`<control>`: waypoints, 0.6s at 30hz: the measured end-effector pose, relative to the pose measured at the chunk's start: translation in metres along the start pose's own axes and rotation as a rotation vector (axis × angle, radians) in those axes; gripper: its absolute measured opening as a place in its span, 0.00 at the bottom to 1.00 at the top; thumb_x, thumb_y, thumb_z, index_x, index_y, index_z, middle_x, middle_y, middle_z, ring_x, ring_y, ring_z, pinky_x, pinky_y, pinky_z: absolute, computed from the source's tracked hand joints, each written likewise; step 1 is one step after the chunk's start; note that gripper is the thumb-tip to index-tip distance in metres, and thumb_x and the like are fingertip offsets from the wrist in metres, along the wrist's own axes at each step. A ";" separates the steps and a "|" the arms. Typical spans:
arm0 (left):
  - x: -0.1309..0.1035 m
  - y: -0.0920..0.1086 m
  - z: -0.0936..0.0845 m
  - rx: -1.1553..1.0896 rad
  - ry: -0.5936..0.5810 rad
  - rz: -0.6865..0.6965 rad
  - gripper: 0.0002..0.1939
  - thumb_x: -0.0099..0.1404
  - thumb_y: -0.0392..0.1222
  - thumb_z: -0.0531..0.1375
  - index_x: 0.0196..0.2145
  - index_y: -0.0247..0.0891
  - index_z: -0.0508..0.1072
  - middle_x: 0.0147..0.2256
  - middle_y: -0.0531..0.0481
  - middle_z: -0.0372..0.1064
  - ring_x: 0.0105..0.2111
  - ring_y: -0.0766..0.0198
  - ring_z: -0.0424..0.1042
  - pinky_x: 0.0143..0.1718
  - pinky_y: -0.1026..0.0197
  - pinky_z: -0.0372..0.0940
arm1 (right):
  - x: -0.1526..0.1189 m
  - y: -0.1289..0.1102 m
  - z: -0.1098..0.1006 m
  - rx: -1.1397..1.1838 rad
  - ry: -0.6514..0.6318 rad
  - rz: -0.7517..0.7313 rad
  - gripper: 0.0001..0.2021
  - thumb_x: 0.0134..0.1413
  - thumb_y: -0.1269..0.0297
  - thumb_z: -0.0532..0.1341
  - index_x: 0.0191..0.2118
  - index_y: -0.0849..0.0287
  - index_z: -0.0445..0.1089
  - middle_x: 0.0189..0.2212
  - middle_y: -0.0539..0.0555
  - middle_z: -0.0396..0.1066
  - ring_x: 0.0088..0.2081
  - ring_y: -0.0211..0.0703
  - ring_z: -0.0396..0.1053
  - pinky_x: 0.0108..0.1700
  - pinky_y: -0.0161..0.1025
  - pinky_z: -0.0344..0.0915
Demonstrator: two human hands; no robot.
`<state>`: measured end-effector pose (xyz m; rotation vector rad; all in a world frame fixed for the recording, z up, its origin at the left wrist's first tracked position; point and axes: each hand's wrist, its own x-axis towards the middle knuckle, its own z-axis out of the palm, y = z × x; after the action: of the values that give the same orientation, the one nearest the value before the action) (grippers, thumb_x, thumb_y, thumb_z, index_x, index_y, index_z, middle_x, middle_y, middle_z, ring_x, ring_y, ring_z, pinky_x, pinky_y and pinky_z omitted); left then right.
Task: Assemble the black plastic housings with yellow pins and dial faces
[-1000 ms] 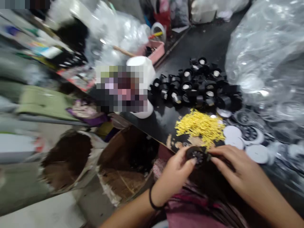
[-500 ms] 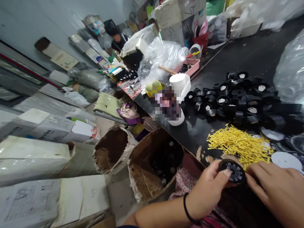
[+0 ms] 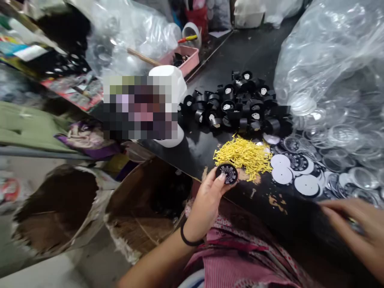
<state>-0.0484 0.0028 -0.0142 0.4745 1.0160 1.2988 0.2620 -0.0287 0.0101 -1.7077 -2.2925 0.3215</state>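
Observation:
My left hand (image 3: 207, 200) grips a round black dial (image 3: 227, 174) with white markings, thumb on its face. The dial is just above the table's front edge, before a heap of small yellow pointer-like pieces (image 3: 243, 156). My right hand (image 3: 357, 232) is apart from it at the far right, below the clear round covers. Motion blurs that hand, and whether it holds anything is unclear. White and black printed discs (image 3: 306, 185) lie behind and between the hands. Farther back, several black round cases (image 3: 228, 106) are piled on the dark table.
A large clear plastic bag (image 3: 327, 60) spreads over the right side. White containers (image 3: 168, 76) and a pink tray (image 3: 189, 60) stand at the back left. Open torn cartons (image 3: 120, 224) are below the table's left edge. A small screw-like piece (image 3: 253, 193) lies near the front.
The view has swung right and down. My right hand has left the dial and moved to the right. My left hand still holds the dial.

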 end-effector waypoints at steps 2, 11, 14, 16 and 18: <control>-0.001 -0.002 0.002 0.025 -0.051 -0.023 0.13 0.66 0.45 0.60 0.44 0.36 0.75 0.44 0.44 0.77 0.48 0.54 0.75 0.55 0.49 0.66 | 0.034 -0.046 0.010 0.064 -0.048 -0.109 0.12 0.65 0.57 0.52 0.41 0.52 0.71 0.36 0.53 0.74 0.36 0.44 0.72 0.38 0.42 0.65; -0.020 0.001 -0.004 0.110 -0.095 -0.140 0.17 0.61 0.48 0.63 0.45 0.36 0.76 0.45 0.43 0.75 0.47 0.54 0.74 0.51 0.52 0.67 | 0.094 -0.079 0.071 -0.116 0.132 -0.507 0.13 0.57 0.70 0.48 0.33 0.54 0.70 0.24 0.51 0.67 0.24 0.44 0.65 0.29 0.43 0.52; -0.021 -0.001 -0.001 0.044 -0.082 -0.184 0.20 0.59 0.50 0.65 0.44 0.35 0.75 0.43 0.42 0.75 0.42 0.57 0.76 0.42 0.58 0.69 | 0.100 -0.071 0.080 -0.050 0.191 -0.542 0.12 0.57 0.69 0.49 0.34 0.53 0.70 0.26 0.51 0.69 0.24 0.44 0.66 0.29 0.43 0.54; -0.020 -0.005 0.003 -0.085 -0.048 -0.214 0.19 0.59 0.48 0.65 0.45 0.36 0.74 0.42 0.43 0.75 0.39 0.60 0.77 0.40 0.60 0.69 | 0.102 -0.073 0.076 0.047 0.199 -0.536 0.11 0.60 0.65 0.50 0.35 0.53 0.70 0.29 0.50 0.71 0.28 0.44 0.69 0.29 0.42 0.58; -0.018 -0.008 0.006 -0.250 -0.055 -0.291 0.15 0.62 0.47 0.62 0.44 0.37 0.73 0.43 0.44 0.75 0.37 0.60 0.78 0.40 0.58 0.69 | 0.101 -0.079 0.067 0.164 0.205 -0.500 0.11 0.63 0.60 0.51 0.36 0.52 0.69 0.30 0.49 0.72 0.31 0.42 0.71 0.30 0.41 0.62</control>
<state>-0.0377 -0.0148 -0.0113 0.1628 0.8280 1.1252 0.1408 0.0445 -0.0190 -0.9929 -2.3612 0.2093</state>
